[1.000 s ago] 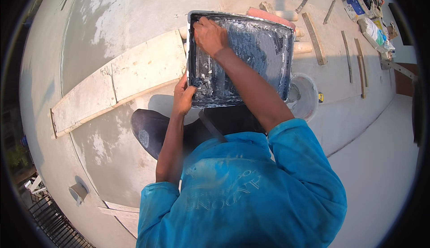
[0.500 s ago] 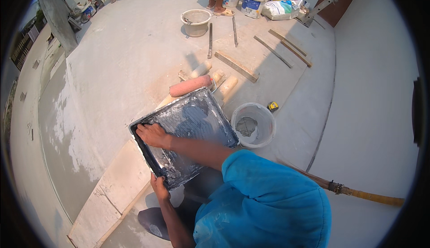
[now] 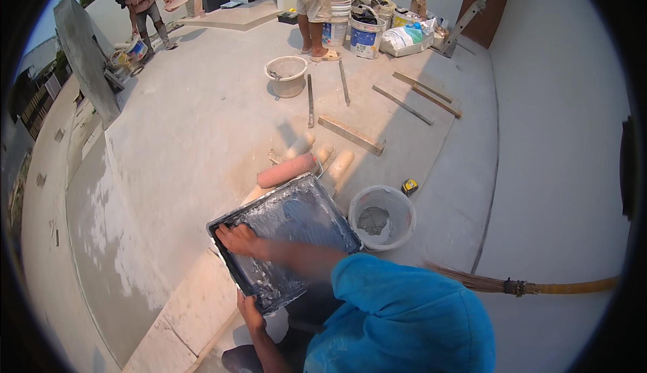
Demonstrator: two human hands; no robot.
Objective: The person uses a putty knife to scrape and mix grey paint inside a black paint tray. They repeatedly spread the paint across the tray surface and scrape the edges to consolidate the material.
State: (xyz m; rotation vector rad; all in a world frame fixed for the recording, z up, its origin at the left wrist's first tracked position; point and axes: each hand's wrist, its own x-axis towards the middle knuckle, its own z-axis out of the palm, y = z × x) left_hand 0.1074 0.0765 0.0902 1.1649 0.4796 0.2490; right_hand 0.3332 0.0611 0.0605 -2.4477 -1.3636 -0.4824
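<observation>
A black paint tray point(image 3: 303, 219), smeared with grey and white residue, is tilted in front of me. My left hand point(image 3: 251, 311) grips its near left edge, with the thumb on the rim. My right hand point(image 3: 239, 239) reaches across the tray, its fingers curled down into the deep end along the left wall. Whatever those fingers hold, if anything, is hidden. Just beyond the tray's far edge lies a paint roller point(image 3: 287, 171) with a pink sleeve. To the tray's right stands a white bucket point(image 3: 403, 206) with grey paste in it.
A yellow tape measure point(image 3: 409, 186) lies by the bucket, and a broom point(image 3: 526, 287) leans at right. Pale rolls point(image 3: 340, 167), a wooden beam point(image 3: 352, 135) and a round tub point(image 3: 286, 76) are farther off. Two people stand at the back, near buckets point(image 3: 366, 36) and a ladder point(image 3: 472, 12).
The view has tipped up, so the scene sits lower and more of the two people shows. Both hands stay at the tray; my right hand remains along its left wall.
</observation>
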